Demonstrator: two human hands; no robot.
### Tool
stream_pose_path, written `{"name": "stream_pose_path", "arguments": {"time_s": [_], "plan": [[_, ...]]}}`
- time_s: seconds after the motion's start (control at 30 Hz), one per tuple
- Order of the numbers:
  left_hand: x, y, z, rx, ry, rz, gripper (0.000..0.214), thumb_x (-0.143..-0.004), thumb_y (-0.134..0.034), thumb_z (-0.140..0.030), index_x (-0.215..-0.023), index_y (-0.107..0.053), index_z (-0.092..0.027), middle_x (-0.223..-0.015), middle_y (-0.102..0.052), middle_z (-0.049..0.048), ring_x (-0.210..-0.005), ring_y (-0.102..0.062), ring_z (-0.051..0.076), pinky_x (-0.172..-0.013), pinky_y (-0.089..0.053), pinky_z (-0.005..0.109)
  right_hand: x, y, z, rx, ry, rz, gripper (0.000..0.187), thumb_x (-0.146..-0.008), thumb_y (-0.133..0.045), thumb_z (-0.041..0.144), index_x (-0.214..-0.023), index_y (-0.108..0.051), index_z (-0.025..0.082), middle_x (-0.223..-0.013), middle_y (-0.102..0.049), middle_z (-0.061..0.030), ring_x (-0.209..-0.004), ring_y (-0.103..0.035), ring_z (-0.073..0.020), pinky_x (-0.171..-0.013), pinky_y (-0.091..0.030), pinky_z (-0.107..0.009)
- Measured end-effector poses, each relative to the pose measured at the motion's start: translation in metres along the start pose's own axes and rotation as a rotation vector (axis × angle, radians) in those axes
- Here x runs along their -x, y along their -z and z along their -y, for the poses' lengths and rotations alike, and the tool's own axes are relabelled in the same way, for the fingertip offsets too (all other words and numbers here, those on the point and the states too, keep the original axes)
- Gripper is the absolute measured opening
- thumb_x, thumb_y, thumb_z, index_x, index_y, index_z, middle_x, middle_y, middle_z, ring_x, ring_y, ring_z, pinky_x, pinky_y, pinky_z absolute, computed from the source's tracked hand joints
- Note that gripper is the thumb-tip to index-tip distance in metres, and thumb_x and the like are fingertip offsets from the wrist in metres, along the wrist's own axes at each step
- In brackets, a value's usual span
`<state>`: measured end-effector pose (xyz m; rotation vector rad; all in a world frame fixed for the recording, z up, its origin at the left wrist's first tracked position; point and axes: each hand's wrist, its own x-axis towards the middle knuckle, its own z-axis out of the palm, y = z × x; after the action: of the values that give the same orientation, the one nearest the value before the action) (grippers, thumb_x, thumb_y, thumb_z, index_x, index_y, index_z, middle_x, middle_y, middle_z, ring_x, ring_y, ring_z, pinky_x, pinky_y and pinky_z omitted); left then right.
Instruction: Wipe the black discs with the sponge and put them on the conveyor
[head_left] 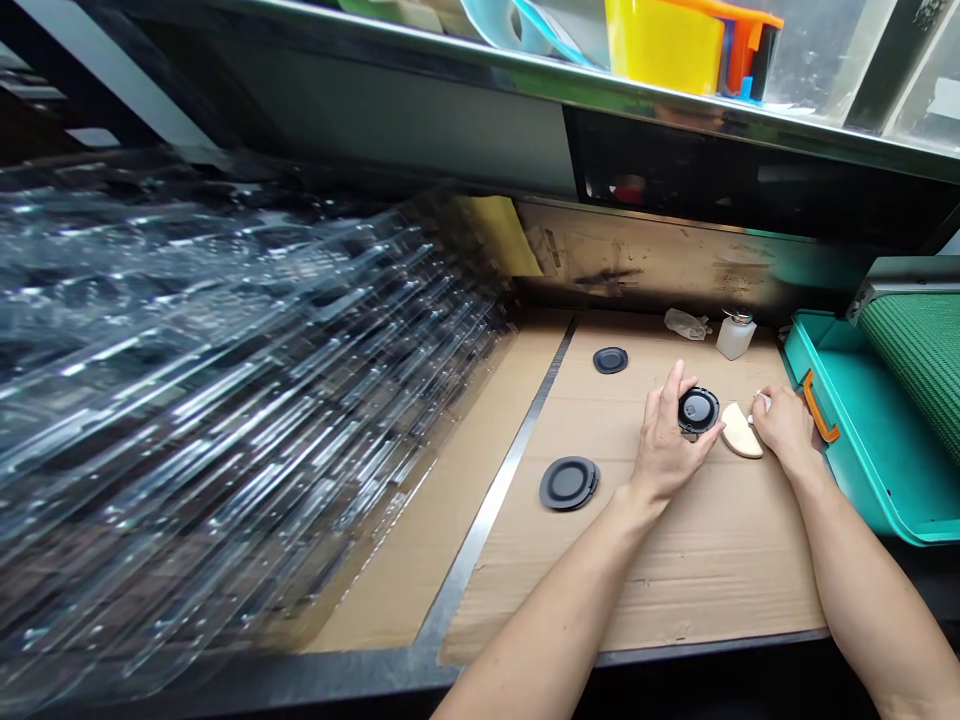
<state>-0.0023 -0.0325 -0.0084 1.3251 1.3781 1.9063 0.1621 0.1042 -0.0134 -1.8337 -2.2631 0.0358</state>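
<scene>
The left hand (666, 442) is half-closed, its fingers gripping the edge of a round black disc (698, 410) with a grey centre; the right hand (786, 425) pinches a small white piece (762, 401) just beyond one cream half-moon pad (741, 431); two more black discs lie on the cardboard (675, 570), one far (610, 360), one near (568, 483); that makes three; one plastic bottle (736, 336) stands far right; clear plastic trays (225, 380) are stacked left; one teal crate (855, 430) sits right.
</scene>
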Motion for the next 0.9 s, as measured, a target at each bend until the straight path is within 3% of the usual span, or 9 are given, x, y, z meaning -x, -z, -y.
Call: {"name": "stream_pose_path", "arguments": {"time_s": [0.1,0.23,0.33,0.43,0.53,0.6,0.7,0.8,0.9], "plan": [[-0.002,0.001,0.003,-0.047,-0.042,0.016,0.072,-0.076,-0.084,-0.037,-0.142,-0.056,-0.025,-0.134,-0.064,0.0138,-0.134,-0.047,0.032,-0.119,-0.030,0.044,0.000,0.000,0.000,-0.001,0.003,0.000,0.034,-0.099,-0.044,0.032,-0.117,-0.070,0.021,-0.120,-0.068,-0.0125,-0.104,-0.066,-0.0263,-0.082,-0.046,-0.033],[-0.007,0.006,0.008,-0.138,-0.022,0.071,0.025,-0.081,-0.079,-0.042,-0.099,-0.078,-0.025,-0.104,-0.075,0.0105,-0.109,-0.063,0.031,-0.103,-0.042,0.039,0.001,0.001,0.001,-0.014,-0.014,-0.001,0.034,-0.098,-0.044,0.034,-0.116,-0.070,0.021,-0.121,-0.067,-0.0126,-0.103,-0.066,-0.0265,-0.083,-0.047,-0.034],[-0.010,0.012,0.011,-0.323,0.120,0.152,0.033,-0.091,-0.063,-0.051,-0.082,-0.078,-0.023,-0.077,-0.073,0.0079,-0.080,-0.066,0.025,-0.082,-0.046,0.034,0.002,0.003,0.000,-0.017,-0.015,0.007,0.035,-0.098,-0.044,0.035,-0.116,-0.071,0.021,-0.121,-0.066,-0.0131,-0.104,-0.065,-0.0270,-0.085,-0.047,-0.035],[-0.011,0.016,0.010,-0.720,0.234,0.274,0.039,-0.094,-0.057,-0.057,-0.086,-0.076,-0.024,-0.078,-0.073,0.0082,-0.080,-0.067,0.025,-0.076,-0.046,0.033,0.001,0.004,-0.001,-0.026,-0.003,0.016,0.037,-0.098,-0.043,0.036,-0.117,-0.071,0.020,-0.122,-0.066,-0.0141,-0.106,-0.064,-0.0278,-0.085,-0.047,-0.036],[-0.010,0.016,0.009,-0.976,0.243,0.331,0.037,-0.094,-0.056,-0.056,-0.107,-0.073,-0.025,-0.101,-0.073,0.0106,-0.098,-0.067,0.028,-0.083,-0.049,0.035,0.000,0.003,-0.002,-0.042,-0.017,0.023,0.039,-0.098,-0.043,0.038,-0.117,-0.071,0.021,-0.123,-0.066,-0.0140,-0.105,-0.065,-0.0285,-0.084,-0.047,-0.036],[-0.009,0.016,0.007,-1.021,0.223,0.333,0.045,-0.095,-0.054,-0.056,-0.124,-0.066,-0.025,-0.119,-0.067,0.0130,-0.111,-0.063,0.030,-0.090,-0.050,0.037,-0.001,0.002,-0.002,-0.043,-0.025,0.027,0.039,-0.098,-0.042,0.039,-0.117,-0.071,0.021,-0.123,-0.066,-0.0137,-0.104,-0.065,-0.0293,-0.084,-0.047,-0.037],[-0.007,0.019,0.005,-0.986,0.208,0.393,0.063,-0.087,-0.065,-0.058,-0.138,-0.057,-0.022,-0.134,-0.058,0.0156,-0.125,-0.055,0.034,-0.102,-0.047,0.040,-0.001,0.002,-0.002,-0.037,-0.020,0.031,0.039,-0.098,-0.042,0.039,-0.118,-0.070,0.021,-0.124,-0.066,-0.0139,-0.104,-0.065,-0.0297,-0.083,-0.048,-0.037],[-0.003,0.021,0.001,-0.887,0.221,0.496,0.059,-0.081,-0.076,-0.043,-0.133,-0.060,-0.020,-0.134,-0.058,0.0153,-0.126,-0.056,0.033,-0.105,-0.046,0.038,0.000,0.001,-0.002,-0.038,-0.021,0.030,0.039,-0.098,-0.042,0.037,-0.118,-0.070,0.020,-0.123,-0.066,-0.0142,-0.105,-0.065,-0.0294,-0.083,-0.048,-0.037],[-0.005,0.023,-0.005,-0.892,0.249,0.524,0.048,-0.084,-0.071,-0.033,-0.129,-0.063,-0.018,-0.130,-0.061,0.0169,-0.119,-0.061,0.033,-0.102,-0.048,0.038,0.000,0.000,-0.002,-0.039,-0.017,0.034,0.038,-0.098,-0.042,0.037,-0.117,-0.071,0.020,-0.123,-0.066,-0.0141,-0.105,-0.065,-0.0291,-0.082,-0.048,-0.037]]}}
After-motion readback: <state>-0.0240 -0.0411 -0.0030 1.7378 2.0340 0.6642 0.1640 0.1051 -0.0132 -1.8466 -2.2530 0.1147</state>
